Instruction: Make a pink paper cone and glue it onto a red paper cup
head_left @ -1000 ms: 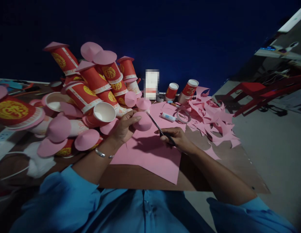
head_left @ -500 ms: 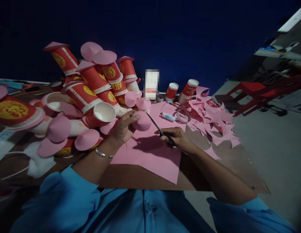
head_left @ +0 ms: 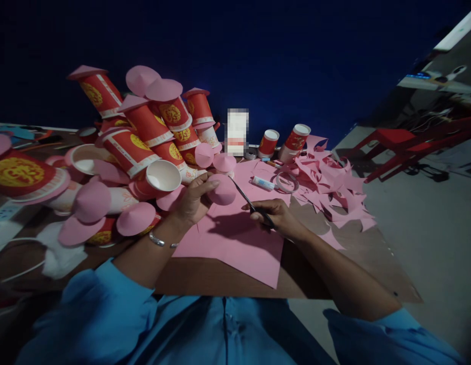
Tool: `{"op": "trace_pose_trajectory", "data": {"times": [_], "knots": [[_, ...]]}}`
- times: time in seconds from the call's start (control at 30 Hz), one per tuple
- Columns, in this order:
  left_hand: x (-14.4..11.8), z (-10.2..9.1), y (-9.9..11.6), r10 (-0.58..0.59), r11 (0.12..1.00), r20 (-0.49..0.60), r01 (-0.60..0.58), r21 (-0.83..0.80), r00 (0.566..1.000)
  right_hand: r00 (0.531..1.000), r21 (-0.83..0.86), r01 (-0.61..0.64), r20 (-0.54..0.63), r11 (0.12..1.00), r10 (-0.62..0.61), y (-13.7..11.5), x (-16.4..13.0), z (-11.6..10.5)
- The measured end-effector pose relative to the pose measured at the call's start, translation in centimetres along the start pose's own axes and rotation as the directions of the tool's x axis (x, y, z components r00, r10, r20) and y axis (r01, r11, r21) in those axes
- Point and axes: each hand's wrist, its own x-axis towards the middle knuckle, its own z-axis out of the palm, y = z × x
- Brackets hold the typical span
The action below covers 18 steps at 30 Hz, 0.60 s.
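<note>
Head view: one scissors (head_left: 249,203), one pink cone (head_left: 224,190).

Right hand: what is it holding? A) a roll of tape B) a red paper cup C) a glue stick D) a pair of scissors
D: the right hand grips dark scissors, blades pointing up toward the pink paper cone held in the left hand.
</note>
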Motion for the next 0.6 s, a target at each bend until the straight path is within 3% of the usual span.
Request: {"op": "trace_pose_trajectory", "data": {"times": [0.2,0.4,0.47,0.6], "knots": [[0.0,0.1,0.0,0.008,1.000,0.004,-0.008,-0.007,1.000,1.000,-0.009,0.007,-0.024,1.000,-0.007,-0.1,0.0,-0.1],[0.0,0.0,-0.1,0.005,1.000,0.013,-0.005,0.005,1.000,0.986,-0.023,0.053,-0.156,0.998,-0.056,-0.4,0.2,0.0],[-0.1,-0.1,-0.1,-0.003,1.000,0.034,0.002,0.015,0.999,0.963,-0.014,0.095,-0.251,0.995,-0.095,-0.3,0.6,-0.2],[-0.1,0.1,-0.2,-0.080,0.993,0.095,0.071,0.096,0.992,0.861,0.052,0.220,-0.480,0.974,-0.168,0.3,1.5,-1.0]]}}
